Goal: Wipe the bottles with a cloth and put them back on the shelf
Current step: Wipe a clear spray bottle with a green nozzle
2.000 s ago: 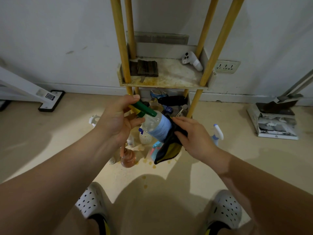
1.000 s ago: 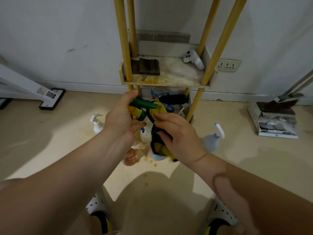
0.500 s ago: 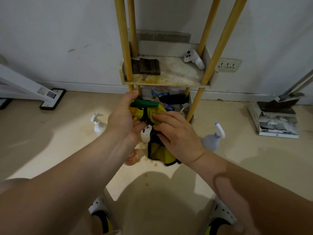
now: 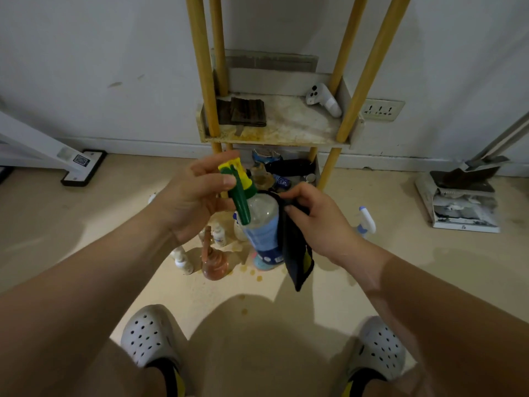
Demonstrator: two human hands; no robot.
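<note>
My left hand (image 4: 194, 202) grips the green and yellow trigger head of a clear spray bottle (image 4: 262, 224) with a blue label, held upright in front of me. My right hand (image 4: 317, 222) pinches a dark cloth (image 4: 294, 253) with a yellow underside against the bottle's right shoulder; the cloth hangs down beside the bottle. The wooden shelf (image 4: 286, 130) with yellow posts stands against the wall behind. Below my hands, several small bottles sit on the floor, among them an orange pump bottle (image 4: 214, 262) and a small white bottle (image 4: 181, 260).
A white spray bottle (image 4: 365, 222) stands on the floor at right. The stained middle shelf carries a dark folded cloth (image 4: 247, 111) and a white controller (image 4: 323, 100). More items crowd the bottom shelf (image 4: 286, 167). A dustpan on newspapers (image 4: 461, 199) lies at right. My white clogs (image 4: 146, 336) are below.
The cloth was wrapped over the bottle's top half a second ago; my right hand has now drawn it down to the right side, uncovering the bottle. The trigger head has turned upright.
</note>
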